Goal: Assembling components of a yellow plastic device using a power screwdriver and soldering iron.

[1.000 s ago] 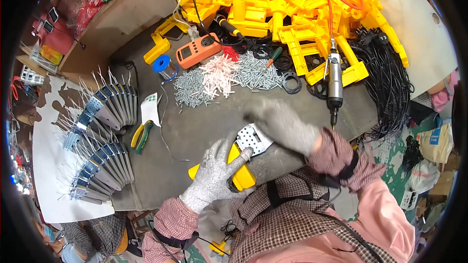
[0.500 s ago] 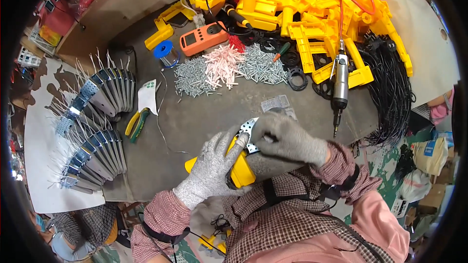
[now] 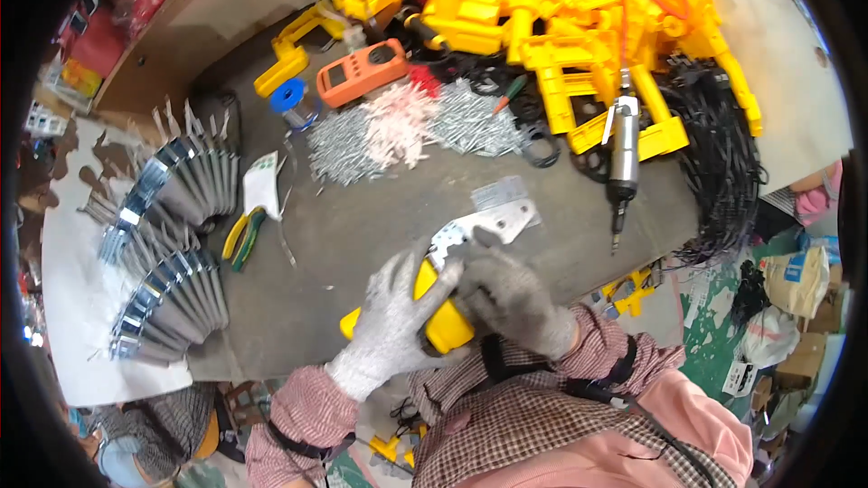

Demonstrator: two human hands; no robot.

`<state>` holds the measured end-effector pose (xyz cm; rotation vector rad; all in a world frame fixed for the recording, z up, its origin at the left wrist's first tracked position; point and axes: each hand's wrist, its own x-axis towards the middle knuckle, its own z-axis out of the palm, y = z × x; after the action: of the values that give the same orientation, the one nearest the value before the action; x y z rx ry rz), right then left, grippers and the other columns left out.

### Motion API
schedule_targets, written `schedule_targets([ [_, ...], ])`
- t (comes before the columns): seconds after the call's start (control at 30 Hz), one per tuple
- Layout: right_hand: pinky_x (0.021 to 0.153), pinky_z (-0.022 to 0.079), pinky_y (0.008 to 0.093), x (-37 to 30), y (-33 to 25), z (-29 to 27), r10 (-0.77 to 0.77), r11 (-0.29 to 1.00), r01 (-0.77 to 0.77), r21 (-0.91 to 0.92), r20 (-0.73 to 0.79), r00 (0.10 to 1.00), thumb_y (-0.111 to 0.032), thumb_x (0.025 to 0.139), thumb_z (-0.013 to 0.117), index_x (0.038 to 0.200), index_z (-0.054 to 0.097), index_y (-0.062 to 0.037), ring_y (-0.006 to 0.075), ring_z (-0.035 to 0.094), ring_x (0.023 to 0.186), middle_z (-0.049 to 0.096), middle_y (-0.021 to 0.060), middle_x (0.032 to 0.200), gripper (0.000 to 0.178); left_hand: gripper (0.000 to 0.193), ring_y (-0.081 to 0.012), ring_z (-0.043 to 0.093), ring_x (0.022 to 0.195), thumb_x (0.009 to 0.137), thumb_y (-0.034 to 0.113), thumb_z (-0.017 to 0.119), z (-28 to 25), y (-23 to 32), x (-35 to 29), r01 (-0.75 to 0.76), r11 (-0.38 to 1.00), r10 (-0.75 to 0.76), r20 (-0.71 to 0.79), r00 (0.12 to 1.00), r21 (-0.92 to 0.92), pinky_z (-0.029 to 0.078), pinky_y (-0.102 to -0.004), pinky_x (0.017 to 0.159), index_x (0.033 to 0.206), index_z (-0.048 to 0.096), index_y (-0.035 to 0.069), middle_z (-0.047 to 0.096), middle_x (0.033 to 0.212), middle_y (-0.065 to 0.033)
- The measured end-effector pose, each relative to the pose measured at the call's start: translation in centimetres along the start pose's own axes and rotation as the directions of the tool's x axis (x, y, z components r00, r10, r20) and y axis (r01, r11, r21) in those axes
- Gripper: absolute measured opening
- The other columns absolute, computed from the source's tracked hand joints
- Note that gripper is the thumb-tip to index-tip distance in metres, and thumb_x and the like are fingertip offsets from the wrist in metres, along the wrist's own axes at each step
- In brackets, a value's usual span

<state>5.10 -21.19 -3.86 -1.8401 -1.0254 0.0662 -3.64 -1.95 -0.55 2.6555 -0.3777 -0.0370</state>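
My left hand [image 3: 389, 325], in a pale grey knit glove, is wrapped round a yellow plastic housing [image 3: 448, 327] at the near edge of the table. From the housing's far end sticks out a silver metal plate with holes [image 3: 449, 238]. A flat, pale metal piece with holes [image 3: 506, 220] extends from there to the right. Beside the housing, my gloved right hand [image 3: 511, 294] is closed, its fingertips bunched near the plate's base. What those fingers hold, if anything, is hidden.
Screws [image 3: 470, 117] and pink sleeves [image 3: 396, 122] lie heaped beyond my hands, near an orange meter [image 3: 362, 74]. Yellow housings [image 3: 488, 0] pile up behind. An air screwdriver [image 3: 624, 149] hangs at right by black cables [image 3: 719, 163]. Pliers [image 3: 242, 237] and finned metal parts [image 3: 172, 289] lie left.
My right hand has drawn down and nearer to the housing, with its fingers closed. More of the metal plate and the pale piece now shows. My left hand keeps its hold.
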Motion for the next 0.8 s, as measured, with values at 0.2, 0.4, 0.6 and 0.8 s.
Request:
schedule_targets([
  [0.2,0.102,0.046,0.0472,-1.3,3.7,-3.7,0.112,0.979,-0.106,0.175,-0.025,0.993,-0.013,0.087,0.069,0.116,0.060,-0.0014,0.0376,0.054,0.122,0.057,0.0187,0.126,0.032,0.092,-0.0520,0.041,0.132,0.062,0.057,0.085,0.0,0.1,-1.7,0.037,0.998,-0.035,-0.038,0.999,0.059,0.037,-0.0622,0.106,0.143,0.056,0.025,0.037,0.148,-0.0312],
  [0.4,0.094,0.050,0.0501,0.0,8.0,-12.7,0.097,0.713,-0.466,-0.524,-0.584,0.806,-0.013,0.082,0.071,0.154,0.031,-0.0057,0.0432,0.060,0.114,0.053,0.0304,0.135,0.082,0.093,-0.0513,0.039,0.135,0.065,0.055,0.085,-0.2,0.2,-0.6,0.008,1.000,-0.008,-0.020,1.000,-0.028,0.036,-0.0617,0.107,0.147,0.052,0.024,0.036,0.149,-0.0320],
  [0.6,0.082,0.057,0.0409,0.9,6.0,-11.5,0.601,0.753,-0.208,0.624,-0.525,0.602,-0.016,0.089,0.065,0.155,0.030,-0.0059,0.0266,0.067,0.099,0.058,0.0214,0.135,0.075,0.097,-0.0528,0.039,0.134,0.061,0.043,0.091,-0.1,0.3,-0.4,0.021,1.000,-0.021,0.002,1.000,-0.017,0.035,-0.0605,0.111,0.148,0.051,0.025,0.033,0.152,-0.0305],
  [0.8,0.081,0.058,0.0400,6.4,5.5,-5.7,0.485,0.075,0.083,0.994,-0.109,0.868,-0.027,0.099,0.061,0.125,0.052,-0.0051,0.0183,0.065,0.090,0.064,0.0110,0.109,0.035,0.099,-0.0527,0.039,0.134,0.059,0.044,0.091,-0.1,0.1,-0.9,0.055,0.998,-0.055,0.000,0.999,-0.013,0.035,-0.0606,0.110,0.148,0.051,0.025,0.032,0.153,-0.0293],
])
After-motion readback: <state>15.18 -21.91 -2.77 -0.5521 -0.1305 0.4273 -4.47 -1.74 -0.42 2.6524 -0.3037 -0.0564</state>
